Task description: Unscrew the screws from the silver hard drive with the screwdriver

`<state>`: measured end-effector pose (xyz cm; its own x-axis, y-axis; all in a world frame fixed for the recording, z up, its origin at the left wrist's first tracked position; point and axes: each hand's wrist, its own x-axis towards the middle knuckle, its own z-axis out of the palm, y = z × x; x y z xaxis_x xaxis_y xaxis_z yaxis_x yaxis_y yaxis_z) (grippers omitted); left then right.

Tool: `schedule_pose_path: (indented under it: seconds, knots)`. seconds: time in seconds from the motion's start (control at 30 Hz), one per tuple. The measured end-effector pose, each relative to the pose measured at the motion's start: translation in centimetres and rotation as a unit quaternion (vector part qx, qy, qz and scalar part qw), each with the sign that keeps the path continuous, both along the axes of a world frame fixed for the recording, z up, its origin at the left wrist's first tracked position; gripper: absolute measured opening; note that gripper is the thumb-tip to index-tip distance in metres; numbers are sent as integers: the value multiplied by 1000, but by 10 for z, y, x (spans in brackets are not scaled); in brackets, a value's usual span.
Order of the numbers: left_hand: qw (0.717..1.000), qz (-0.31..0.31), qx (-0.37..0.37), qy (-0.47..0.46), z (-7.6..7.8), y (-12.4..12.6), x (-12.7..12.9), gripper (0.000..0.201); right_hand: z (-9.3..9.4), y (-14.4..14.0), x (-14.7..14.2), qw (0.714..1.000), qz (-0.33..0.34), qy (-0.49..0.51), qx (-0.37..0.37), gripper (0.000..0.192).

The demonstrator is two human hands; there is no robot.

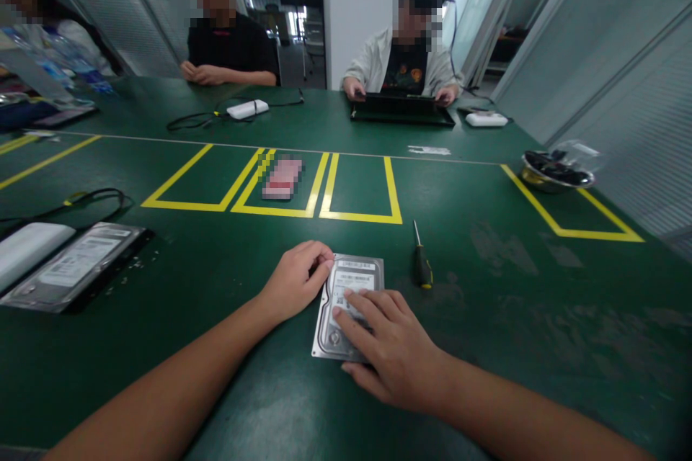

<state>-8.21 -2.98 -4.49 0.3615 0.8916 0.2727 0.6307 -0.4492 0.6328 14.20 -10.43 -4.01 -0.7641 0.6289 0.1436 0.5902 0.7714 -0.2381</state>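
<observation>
A silver hard drive [351, 274] with a white printed label lies flat on the green table in front of me. At its upper left corner, my left hand [300, 277] has its fingers curled and pressed together on the edge. My right hand [392, 342] rests over the drive's lower right part, its fingers spread on the label and its thumb by the near edge. That hand hides part of the label. Just right of the drive lies a screwdriver [422, 263] with a black and yellow handle, its shaft pointing away from me.
Another hard drive [81, 263] lies at left by a white power bank [32, 248] and a cable. Yellow tape [275, 212] marks boxes, one with a pink phone-like item [282, 178]. A metal bowl [556, 176] stands at right. Across sit several people, one holding a dark panel [403, 112].
</observation>
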Motion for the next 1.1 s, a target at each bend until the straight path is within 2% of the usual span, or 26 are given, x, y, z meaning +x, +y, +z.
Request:
schedule_pose_path:
  seconds: [1.1]
  knots:
    - [999, 10, -40, -29, 1, 2, 0, 13, 2, -2, 1, 1000, -2, -4, -3, 60]
